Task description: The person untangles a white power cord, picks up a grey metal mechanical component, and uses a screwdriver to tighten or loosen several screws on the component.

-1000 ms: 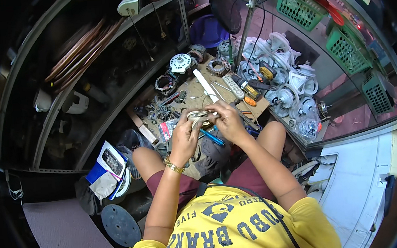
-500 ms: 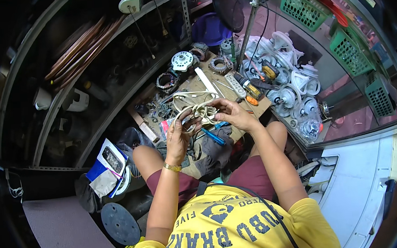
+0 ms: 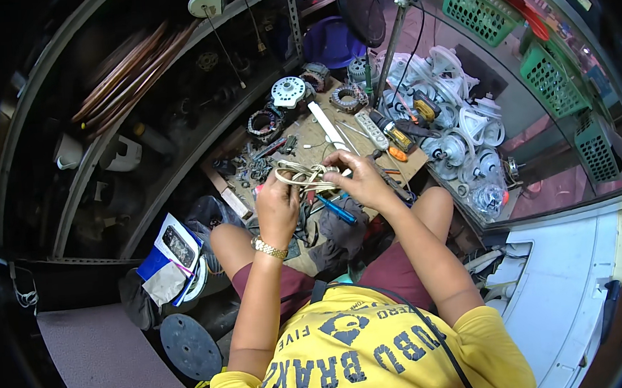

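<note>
One looped cream cord [image 3: 308, 173] was held up over the worktop [image 3: 302, 131], fingers of the left hand [image 3: 277, 207] closed round its loops, fingers of the right hand [image 3: 362, 183] pinching its right side. Items beyond comprised one white strip [image 3: 327, 124], one power strip [image 3: 369, 130] and one yellow-and-black drill [image 3: 396, 139].

A cream cord [image 3: 315, 172] sits loosely looped between fingers [image 3: 340, 157].
</note>
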A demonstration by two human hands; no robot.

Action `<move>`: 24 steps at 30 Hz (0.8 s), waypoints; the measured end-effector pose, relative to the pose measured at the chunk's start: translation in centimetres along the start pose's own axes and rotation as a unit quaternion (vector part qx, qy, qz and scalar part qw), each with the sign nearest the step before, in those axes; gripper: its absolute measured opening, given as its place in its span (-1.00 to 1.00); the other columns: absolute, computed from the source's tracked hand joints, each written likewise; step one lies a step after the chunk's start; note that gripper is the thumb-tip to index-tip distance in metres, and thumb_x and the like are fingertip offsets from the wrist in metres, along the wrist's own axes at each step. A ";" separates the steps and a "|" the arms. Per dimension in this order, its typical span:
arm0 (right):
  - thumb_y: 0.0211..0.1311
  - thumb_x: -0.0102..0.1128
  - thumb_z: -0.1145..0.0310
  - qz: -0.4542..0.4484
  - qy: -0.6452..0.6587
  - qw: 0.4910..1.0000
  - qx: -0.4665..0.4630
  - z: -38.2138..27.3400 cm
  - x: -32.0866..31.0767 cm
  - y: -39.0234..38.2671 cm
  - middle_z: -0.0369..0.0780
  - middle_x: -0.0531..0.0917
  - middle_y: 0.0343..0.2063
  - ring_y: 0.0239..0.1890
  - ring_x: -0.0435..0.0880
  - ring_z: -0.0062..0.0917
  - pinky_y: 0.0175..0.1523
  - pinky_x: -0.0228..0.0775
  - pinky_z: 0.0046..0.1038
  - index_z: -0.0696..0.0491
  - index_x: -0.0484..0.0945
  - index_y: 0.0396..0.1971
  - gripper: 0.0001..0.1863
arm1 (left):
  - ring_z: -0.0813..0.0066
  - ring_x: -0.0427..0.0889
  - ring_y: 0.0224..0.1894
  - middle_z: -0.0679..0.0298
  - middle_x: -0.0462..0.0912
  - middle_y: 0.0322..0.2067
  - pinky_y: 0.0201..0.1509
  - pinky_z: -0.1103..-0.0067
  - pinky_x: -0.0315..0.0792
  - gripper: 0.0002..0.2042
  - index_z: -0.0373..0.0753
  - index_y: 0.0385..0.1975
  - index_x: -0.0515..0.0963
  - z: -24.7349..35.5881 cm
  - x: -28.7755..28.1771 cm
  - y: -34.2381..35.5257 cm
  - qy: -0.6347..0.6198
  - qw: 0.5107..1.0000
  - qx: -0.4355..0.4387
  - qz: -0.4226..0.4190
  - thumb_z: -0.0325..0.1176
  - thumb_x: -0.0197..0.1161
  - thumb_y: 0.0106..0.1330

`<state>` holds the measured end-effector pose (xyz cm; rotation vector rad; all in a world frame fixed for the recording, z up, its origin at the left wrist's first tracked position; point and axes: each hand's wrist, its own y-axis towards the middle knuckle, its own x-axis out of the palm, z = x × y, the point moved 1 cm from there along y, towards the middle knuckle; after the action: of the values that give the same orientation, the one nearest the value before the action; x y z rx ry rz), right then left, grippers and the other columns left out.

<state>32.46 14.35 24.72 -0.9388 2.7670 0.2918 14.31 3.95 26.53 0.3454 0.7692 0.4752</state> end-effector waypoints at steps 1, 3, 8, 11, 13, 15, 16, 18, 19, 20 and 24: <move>0.22 0.47 0.26 0.012 -0.059 0.998 -0.023 0.1 0.3 0.0 -0.09 0.73 -0.09 0.02 0.71 -0.32 0.17 0.48 -0.32 0.17 0.67 -0.05 -0.61 | -0.02 0.69 -0.28 0.06 0.68 -0.25 -0.24 0.30 0.53 -0.90 -0.27 -0.19 0.64 0.4 0.1 0.0 0.000 1.000 0.000 -0.001 -0.51 0.29 0.33; 0.12 0.54 0.23 0.028 -0.077 0.995 -0.053 0.5 0.4 0.1 -0.10 0.71 -0.14 -0.02 0.70 -0.29 0.14 0.49 -0.33 0.15 0.68 -0.11 -0.59 | 0.00 0.69 -0.31 0.10 0.68 -0.25 -0.26 0.30 0.52 -0.93 -0.23 -0.21 0.65 0.9 0.3 0.0 0.030 0.999 0.007 -0.017 -0.46 0.29 0.36; 0.08 0.43 0.47 0.063 -0.125 0.989 -0.054 -0.4 -0.1 0.3 -0.12 0.71 -0.16 -0.04 0.67 -0.33 0.14 0.46 -0.37 0.16 0.70 -0.14 -0.70 | 0.02 0.69 -0.32 0.09 0.68 -0.31 -0.29 0.25 0.50 -0.82 -0.17 -0.18 0.66 -0.1 0.6 -0.5 0.062 0.997 -0.031 -0.015 -0.25 0.17 0.48; 0.07 0.32 0.51 0.114 -0.077 0.989 -0.059 0.3 0.8 0.2 -0.10 0.74 -0.20 -0.07 0.72 -0.35 0.10 0.50 -0.38 0.16 0.73 -0.16 -0.72 | 0.02 0.69 -0.31 0.10 0.70 -0.27 -0.28 0.25 0.51 -0.80 -0.19 -0.14 0.66 -0.4 1.5 -0.9 0.044 0.999 -0.019 0.026 -0.26 0.16 0.49; 0.06 0.35 0.43 0.152 -0.095 0.981 -0.073 1.0 1.3 0.6 -0.08 0.74 -0.31 -0.22 0.76 -0.28 -0.03 0.54 -0.31 0.11 0.76 -0.23 -0.76 | 0.00 0.69 -0.29 0.08 0.70 -0.23 -0.27 0.25 0.52 -0.82 -0.22 -0.12 0.64 0.4 2.1 -1.3 0.045 0.998 -0.004 0.047 -0.30 0.17 0.48; 0.06 0.33 0.43 0.128 -0.179 0.975 0.014 1.2 2.3 0.9 -0.08 0.75 -0.36 -0.26 0.78 -0.30 -0.07 0.57 -0.33 0.11 0.75 -0.26 -0.78 | -0.03 0.70 -0.29 0.05 0.70 -0.19 -0.30 0.24 0.53 -0.85 -0.23 -0.12 0.63 0.4 1.6 -1.9 0.077 0.996 -0.015 0.032 -0.35 0.20 0.44; 0.07 0.31 0.46 0.128 -0.146 0.979 0.056 1.9 3.0 1.4 -0.08 0.75 -0.40 -0.29 0.77 -0.31 -0.12 0.58 -0.32 0.10 0.74 -0.28 -0.81 | 0.01 0.66 -0.26 0.09 0.67 -0.26 -0.18 0.29 0.53 -0.88 -0.24 -0.17 0.62 0.2 1.2 -2.1 0.074 0.996 0.015 0.047 -0.38 0.22 0.41; 0.07 0.31 0.47 0.171 -0.082 0.980 0.055 8.8 -0.5 2.4 -0.08 0.75 -0.39 -0.30 0.77 -0.29 -0.13 0.58 -0.31 0.09 0.73 -0.29 -0.83 | 0.06 0.62 -0.23 0.11 0.65 -0.30 -0.09 0.31 0.49 -0.88 -0.25 -0.19 0.62 0.9 2.1 -1.3 0.020 0.997 0.062 0.047 -0.38 0.23 0.41; 0.08 0.30 0.49 0.203 -0.008 0.978 0.050 11.4 -2.6 2.3 -0.07 0.75 -0.39 -0.30 0.76 -0.28 -0.15 0.57 -0.30 0.07 0.72 -0.31 -0.84 | 0.11 0.57 -0.20 0.13 0.62 -0.33 0.01 0.34 0.46 -0.88 -0.25 -0.21 0.62 1.0 2.5 -1.0 -0.020 0.994 0.102 0.047 -0.37 0.24 0.40; 0.08 0.33 0.51 0.187 0.040 0.977 0.093 12.2 -2.7 2.2 -0.13 0.76 -0.37 -0.30 0.76 -0.26 -0.14 0.57 -0.26 0.00 0.71 -0.31 -0.84 | 0.26 0.47 -0.14 0.24 0.54 -0.36 0.16 0.36 0.35 -0.86 -0.20 -0.23 0.58 -0.3 2.6 -1.3 -0.099 0.992 0.074 0.032 -0.28 0.23 0.46; 0.07 0.44 0.47 0.196 -0.322 0.923 0.083 11.0 -2.8 2.7 -0.22 0.76 -0.26 -0.18 0.74 -0.24 -0.05 0.54 -0.22 -0.10 0.73 -0.26 -0.79 | 0.38 0.54 -0.04 0.42 0.47 -0.33 0.25 0.27 0.36 -0.82 -0.07 -0.16 0.49 -3.5 3.0 -1.6 -0.769 0.610 -0.183 0.066 -0.13 0.11 0.59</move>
<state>34.39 20.78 15.23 -0.1753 2.2793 0.3424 14.03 4.61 21.71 0.2950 -1.0733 0.2910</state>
